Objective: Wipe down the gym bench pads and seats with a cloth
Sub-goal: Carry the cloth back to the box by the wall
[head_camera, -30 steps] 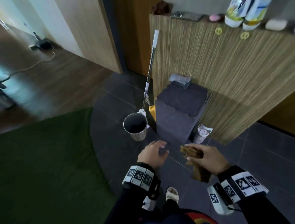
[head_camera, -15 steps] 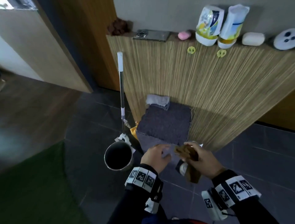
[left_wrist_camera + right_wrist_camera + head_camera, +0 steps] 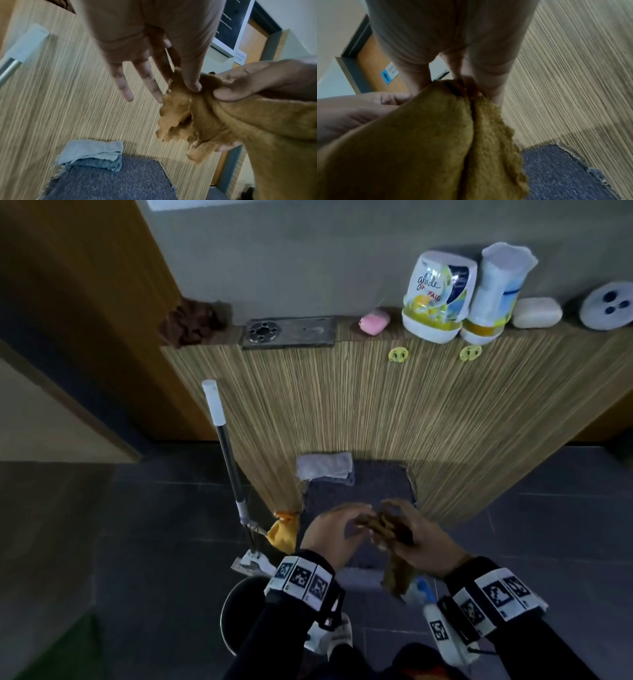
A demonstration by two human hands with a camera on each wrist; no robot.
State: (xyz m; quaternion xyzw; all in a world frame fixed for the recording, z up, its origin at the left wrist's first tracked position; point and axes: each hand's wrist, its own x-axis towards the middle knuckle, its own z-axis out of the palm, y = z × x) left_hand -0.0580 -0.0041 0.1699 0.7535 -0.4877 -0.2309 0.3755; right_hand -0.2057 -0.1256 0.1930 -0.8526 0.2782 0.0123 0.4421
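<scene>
A brown cloth (image 3: pixel 387 529) hangs bunched from my right hand (image 3: pixel 394 518), which grips its upper part with thumb and fingers. My left hand (image 3: pixel 363 515) has come up against it; in the left wrist view the left hand (image 3: pixel 181 81) pinches the cloth (image 3: pixel 188 119) at its frilled edge between thumb and forefinger, the other fingers straight. Both hands hover above a dark grey carpeted block seat (image 3: pixel 370 484) that stands against the striped wooden counter. The right wrist view shows the cloth (image 3: pixel 436 148) filling the lower frame, with the seat (image 3: pixel 565 169) beneath.
A folded pale grey cloth (image 3: pixel 323 467) lies at the seat's back left corner. A mop handle (image 3: pixel 226 453) leans on the counter (image 3: pixel 376 412); a yellow rag (image 3: pixel 282 534) and a round metal bin (image 3: pixel 236 611) sit left of the seat. A spray bottle (image 3: pixel 416 590) stands below my right hand.
I have stepped closer and both hands now hang over the seat. My left hand, empty before, has reached across and taken the cloth's edge.
</scene>
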